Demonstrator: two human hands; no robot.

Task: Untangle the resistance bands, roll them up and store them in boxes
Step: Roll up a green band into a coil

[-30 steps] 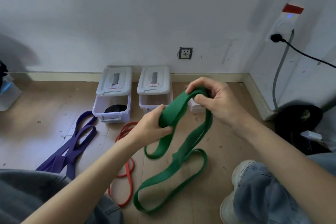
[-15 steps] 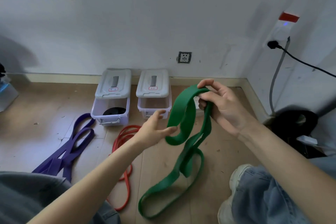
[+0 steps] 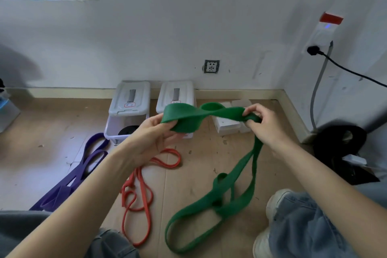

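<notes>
A wide green resistance band [image 3: 211,201] is stretched twisted between my hands above the wooden floor. My left hand [image 3: 155,134] pinches its left end, and my right hand [image 3: 261,123] grips the other end. The rest of the band hangs down from my right hand and lies looped and knotted on the floor. A thin red band [image 3: 142,190] lies tangled on the floor to the left of it. A purple band [image 3: 73,176] lies further left. Two white boxes stand by the wall: the left box [image 3: 129,109] holds a black roll, the right box [image 3: 178,95] is partly hidden behind the green band.
A small white block [image 3: 230,125] sits on the floor behind my right hand. Black gear [image 3: 341,142] lies in the right corner under a plugged-in cable [image 3: 345,69]. My knees and a white shoe [image 3: 263,243] fill the bottom of the view.
My hands have moved apart, pulling the top of the green band out sideways into a twisted span. The loops on the floor have shifted to the right.
</notes>
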